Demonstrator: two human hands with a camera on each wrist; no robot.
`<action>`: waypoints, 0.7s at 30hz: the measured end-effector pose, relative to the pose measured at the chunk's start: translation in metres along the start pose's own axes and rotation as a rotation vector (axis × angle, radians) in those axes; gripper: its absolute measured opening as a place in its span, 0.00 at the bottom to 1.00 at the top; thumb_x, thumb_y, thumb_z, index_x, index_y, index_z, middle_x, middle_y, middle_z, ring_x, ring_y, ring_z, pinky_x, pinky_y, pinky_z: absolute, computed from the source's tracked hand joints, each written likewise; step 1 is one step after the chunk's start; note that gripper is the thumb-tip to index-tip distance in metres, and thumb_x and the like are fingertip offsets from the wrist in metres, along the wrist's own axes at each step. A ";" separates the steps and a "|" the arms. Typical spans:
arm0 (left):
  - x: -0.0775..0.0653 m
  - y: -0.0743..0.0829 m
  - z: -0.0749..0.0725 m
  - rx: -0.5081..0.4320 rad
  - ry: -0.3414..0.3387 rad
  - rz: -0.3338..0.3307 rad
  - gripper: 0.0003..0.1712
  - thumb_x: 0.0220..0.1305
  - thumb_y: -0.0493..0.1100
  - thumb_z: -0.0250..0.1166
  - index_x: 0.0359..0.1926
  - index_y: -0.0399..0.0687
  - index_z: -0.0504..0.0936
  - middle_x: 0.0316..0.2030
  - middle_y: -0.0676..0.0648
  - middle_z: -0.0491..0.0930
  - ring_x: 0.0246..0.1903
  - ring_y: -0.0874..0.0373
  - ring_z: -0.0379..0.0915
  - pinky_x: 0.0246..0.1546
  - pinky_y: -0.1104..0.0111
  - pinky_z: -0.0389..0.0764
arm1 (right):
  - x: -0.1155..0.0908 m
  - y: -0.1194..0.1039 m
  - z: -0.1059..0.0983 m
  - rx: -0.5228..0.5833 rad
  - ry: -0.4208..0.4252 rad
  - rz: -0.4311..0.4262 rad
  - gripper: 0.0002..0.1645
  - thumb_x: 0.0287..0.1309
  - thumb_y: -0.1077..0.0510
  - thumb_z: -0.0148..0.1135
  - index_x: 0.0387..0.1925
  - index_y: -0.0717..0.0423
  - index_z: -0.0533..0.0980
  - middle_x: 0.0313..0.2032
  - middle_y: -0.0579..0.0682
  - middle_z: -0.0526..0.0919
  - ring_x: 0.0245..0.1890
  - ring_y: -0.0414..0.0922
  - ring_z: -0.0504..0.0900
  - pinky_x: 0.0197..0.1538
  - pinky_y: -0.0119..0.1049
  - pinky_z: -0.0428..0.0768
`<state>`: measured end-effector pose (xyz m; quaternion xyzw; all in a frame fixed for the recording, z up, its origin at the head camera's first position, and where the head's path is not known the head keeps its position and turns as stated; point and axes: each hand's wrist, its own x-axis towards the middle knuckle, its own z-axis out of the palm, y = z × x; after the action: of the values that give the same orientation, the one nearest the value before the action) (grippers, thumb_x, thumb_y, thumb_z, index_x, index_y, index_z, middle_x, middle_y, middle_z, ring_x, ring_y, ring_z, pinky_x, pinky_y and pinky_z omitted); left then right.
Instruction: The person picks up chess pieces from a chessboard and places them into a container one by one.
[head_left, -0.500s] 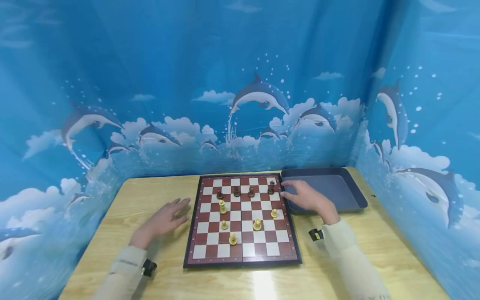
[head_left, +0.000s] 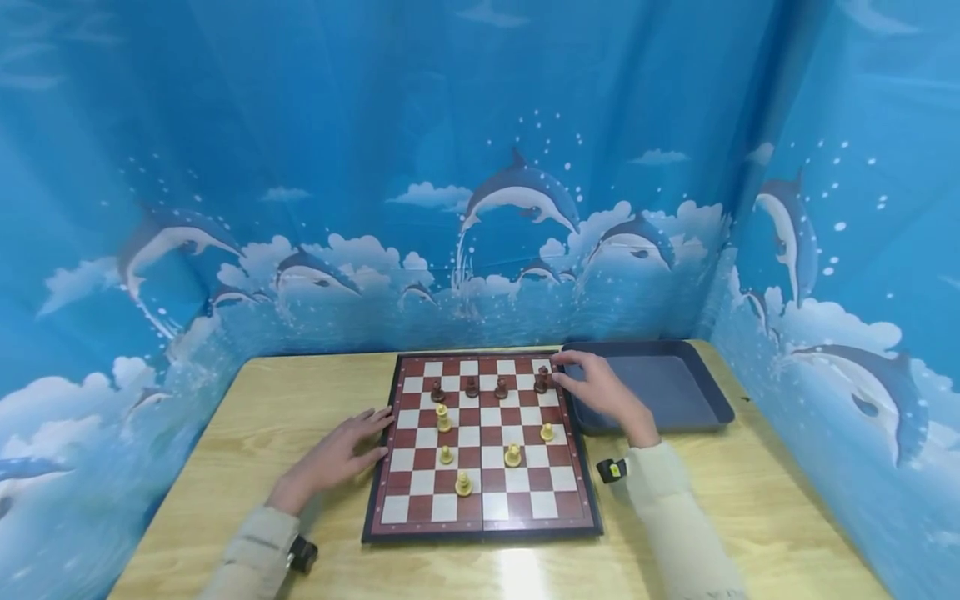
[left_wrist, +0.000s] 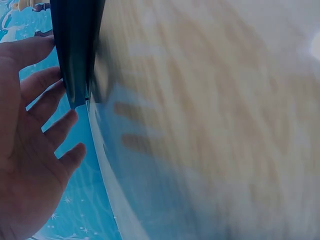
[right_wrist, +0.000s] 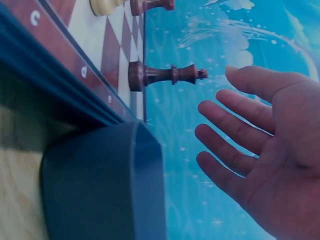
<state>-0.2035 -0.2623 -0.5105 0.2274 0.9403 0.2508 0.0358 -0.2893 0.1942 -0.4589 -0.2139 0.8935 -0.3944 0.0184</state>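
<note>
A chessboard (head_left: 495, 504) in red-brown and white squares lies on the table, with several dark and several pale chess pieces on it. My left hand (head_left: 330, 458) is at the board's left edge, fingertips on or very near the dark rim (left_wrist: 75, 55). My right hand (head_left: 603, 396) hovers over the far right corner, beside a tall dark chess piece (head_left: 542, 381) that looks like a king. In the right wrist view that piece (right_wrist: 165, 75) stands on its square, apart from the spread fingers (right_wrist: 227, 132). Neither hand holds anything.
A dark grey rectangular tray (head_left: 708, 387) stands right of the board, close under my right forearm. Pale pieces, such as a pawn (head_left: 547, 432), stand nearer. Blue dolphin-print curtains (head_left: 375, 167) close off the back and sides of the wooden table (head_left: 300, 383).
My left hand has moved right to the board's edge. My right hand has come a little left, nearer the tall dark chess piece. The pieces stand on the same squares.
</note>
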 end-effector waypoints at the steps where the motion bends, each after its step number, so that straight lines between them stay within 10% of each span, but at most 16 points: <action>1: 0.000 -0.001 0.000 -0.004 -0.006 -0.006 0.35 0.74 0.56 0.59 0.75 0.47 0.66 0.77 0.41 0.60 0.75 0.31 0.51 0.72 0.33 0.55 | 0.003 0.003 0.002 -0.002 -0.004 -0.004 0.24 0.71 0.58 0.61 0.63 0.67 0.75 0.61 0.65 0.79 0.64 0.63 0.75 0.67 0.64 0.71; 21: 0.001 -0.012 0.007 -0.119 -0.029 -0.035 0.37 0.74 0.60 0.58 0.77 0.51 0.63 0.79 0.46 0.53 0.75 0.37 0.54 0.73 0.40 0.60 | 0.021 0.015 0.019 -0.004 -0.058 0.052 0.20 0.68 0.59 0.65 0.58 0.64 0.80 0.56 0.60 0.82 0.63 0.61 0.76 0.63 0.61 0.77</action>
<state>-0.2076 -0.2680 -0.5221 0.2118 0.9269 0.3024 0.0671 -0.3104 0.1819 -0.4800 -0.2019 0.8988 -0.3854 0.0543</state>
